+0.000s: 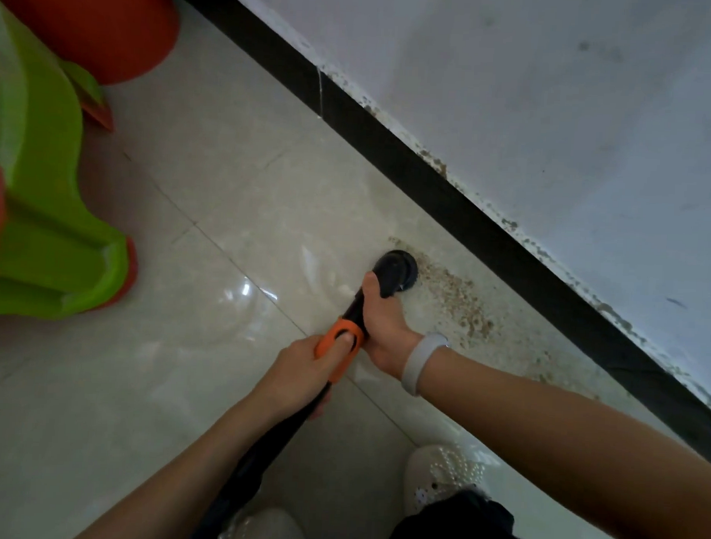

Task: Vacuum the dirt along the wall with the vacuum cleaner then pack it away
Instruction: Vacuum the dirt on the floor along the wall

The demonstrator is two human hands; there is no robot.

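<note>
- I see the vacuum cleaner (345, 337) as a slim black wand with an orange collar, running from near and left of centre up to its round black nozzle (398, 268), which sits on the tile floor (235, 208) at the far end of the dirt (461, 301).
- My left hand (302, 372) has its fingers wrapped round the wand at the orange collar, thumb pressed on top.
- My right hand (384, 330) grips the black tube just behind the nozzle, thumb lying along it, with a white band (421, 362) on the wrist.
- I judge the wand rigid and light; the plastic looks smooth, so a full wrap suits it better than a pinch.
- The dirt runs in a brown strip to the right beside the black skirting (488, 225), well apart from the green stool (45, 218) far left.
- The forward grip should steer the nozzle; the rear one carries the weight.
</note>
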